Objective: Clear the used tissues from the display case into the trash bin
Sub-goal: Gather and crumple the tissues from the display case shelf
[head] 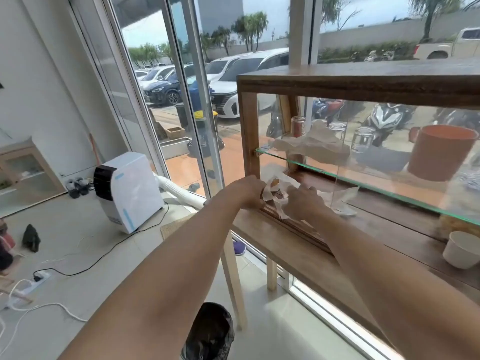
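Observation:
A wooden display case [363,84] with a glass shelf [363,178] stands on a wooden table by the window. At its open left end, my left hand [246,190] and my right hand [302,201] both grip a crumpled white tissue [270,193] on the bottom level. Another tissue [340,201] lies just behind my right hand. A third crumpled tissue [311,144] rests on the glass shelf above. The trash bin [210,331], lined with a black bag, stands on the floor below my arms.
The glass shelf holds an orange cup [441,152], glasses [362,140] and a jar [298,126]. A white bowl [462,250] sits on the table at right. A white air cooler [127,193] and loose cables [78,266] occupy the floor at left.

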Demonstrator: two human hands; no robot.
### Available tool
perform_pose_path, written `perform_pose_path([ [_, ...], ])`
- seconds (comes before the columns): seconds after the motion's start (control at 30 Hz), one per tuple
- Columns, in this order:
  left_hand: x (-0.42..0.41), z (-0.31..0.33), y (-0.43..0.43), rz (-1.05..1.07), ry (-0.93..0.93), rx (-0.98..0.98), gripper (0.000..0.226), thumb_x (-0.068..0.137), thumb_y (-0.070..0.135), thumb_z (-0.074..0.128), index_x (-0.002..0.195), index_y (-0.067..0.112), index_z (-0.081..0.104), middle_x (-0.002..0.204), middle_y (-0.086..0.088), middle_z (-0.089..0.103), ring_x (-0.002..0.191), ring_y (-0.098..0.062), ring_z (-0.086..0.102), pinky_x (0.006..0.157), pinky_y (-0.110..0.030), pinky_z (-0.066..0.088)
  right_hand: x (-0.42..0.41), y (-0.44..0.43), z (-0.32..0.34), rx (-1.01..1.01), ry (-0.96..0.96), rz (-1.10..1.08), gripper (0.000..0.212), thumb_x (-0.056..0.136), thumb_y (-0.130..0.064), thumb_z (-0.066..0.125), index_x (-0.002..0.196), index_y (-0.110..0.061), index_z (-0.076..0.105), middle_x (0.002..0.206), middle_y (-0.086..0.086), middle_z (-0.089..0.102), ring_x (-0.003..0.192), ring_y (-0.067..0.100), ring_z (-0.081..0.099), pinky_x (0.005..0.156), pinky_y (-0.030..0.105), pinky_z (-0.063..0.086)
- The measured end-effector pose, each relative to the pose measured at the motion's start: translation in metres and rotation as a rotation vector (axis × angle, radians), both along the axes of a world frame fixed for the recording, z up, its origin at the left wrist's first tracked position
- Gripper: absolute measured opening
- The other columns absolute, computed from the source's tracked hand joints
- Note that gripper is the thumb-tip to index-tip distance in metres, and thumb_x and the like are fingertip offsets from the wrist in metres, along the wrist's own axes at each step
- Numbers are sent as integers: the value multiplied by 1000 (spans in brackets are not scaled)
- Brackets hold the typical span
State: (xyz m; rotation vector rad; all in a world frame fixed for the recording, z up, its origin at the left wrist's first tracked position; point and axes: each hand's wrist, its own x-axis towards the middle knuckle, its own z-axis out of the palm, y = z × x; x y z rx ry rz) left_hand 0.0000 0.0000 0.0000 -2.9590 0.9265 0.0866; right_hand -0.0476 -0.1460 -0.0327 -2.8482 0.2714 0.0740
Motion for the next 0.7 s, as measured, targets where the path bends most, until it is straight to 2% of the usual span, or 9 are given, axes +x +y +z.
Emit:
perform_pose_path([
  [0.13,10,-5,-15,-5,26,23,47,88,35,62,126,11,53,118,-15,54,106,-33,58,82,-37,47,8,-9,-7,18,18,-79,50,86,-23,51,134,-11,42,142,17,35,135,39,29,104,52,38],
  [0.27,32,-15,-31,-24,33,68,70,84,45,64,143,15,40,132,-16,46,123,-34,48,99,-43,46,16,-16,-17,18,31,-150,53,84,-16,50,136,-13,41,148,17,29,138,40,25,108,52,34],
  [0.4,56,-21,-46,-85,32,70,84,76,54,67,146,18,35,140,-16,41,131,-34,38,105,-45,41,25,-20,-24,-35,47,-227,51,88,-14,48,138,-14,39,150,17,29,140,39,25,108,52,33],
  [0.47,68,-24,-51,-128,50,32,91,74,54,69,148,19,29,149,-14,32,138,-33,28,110,-47,36,31,-21,-25,-64,47,-267,51,89,-15,48,139,-14,38,150,17,29,140,40,24,108,51,33],
  [0.57,85,-27,-58,-196,90,3,102,70,55,74,151,21,21,158,-11,17,144,-32,15,114,-50,30,41,-23,-27,-114,100,-321,59,88,-15,49,144,-15,32,151,18,27,141,42,23,108,53,32],
  [0.7,108,-36,-72,-269,104,7,112,62,60,78,150,21,21,160,-13,10,147,-35,8,116,-51,25,54,-25,-28,-142,194,-393,70,85,-19,55,148,-20,26,153,17,25,142,43,20,107,57,34],
])
